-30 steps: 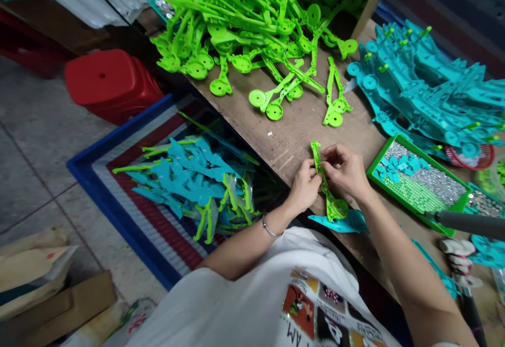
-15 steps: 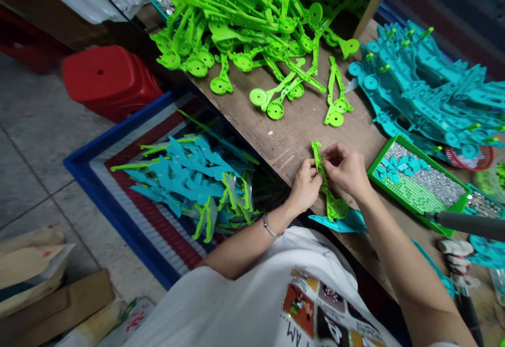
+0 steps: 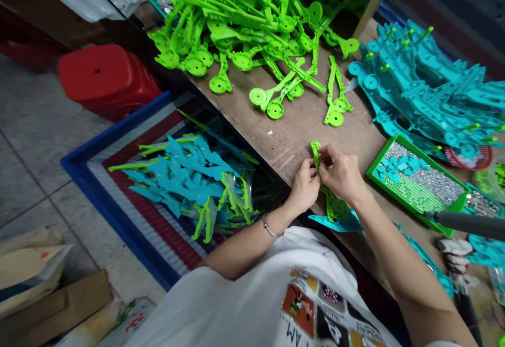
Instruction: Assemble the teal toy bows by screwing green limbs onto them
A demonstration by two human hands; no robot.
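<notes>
A long lime-green plastic part (image 3: 336, 207) with a round disc at its near end lies at the table's front edge, partly over a turquoise plastic piece (image 3: 335, 224). My left hand (image 3: 305, 186) is closed on the green part's left side. From the right, my right hand (image 3: 340, 172) reaches over the middle of the part, fingertips pinched together against it. Anything small between those fingertips is too hidden to make out. The part's far tip sticks out beyond both hands.
A green tray (image 3: 418, 184) with small metal, turquoise and green pieces stands to the right, by a gun-like tool's grey barrel (image 3: 465, 223). Behind are heaped green parts (image 3: 232, 26) and turquoise parts (image 3: 430, 89). A blue-rimmed crate (image 3: 114, 131) holds assembled pieces at left, near a red stool (image 3: 102, 76).
My right hand has shifted slightly left and over the green part, covering more of its middle. My left hand stays in nearly the same place.
</notes>
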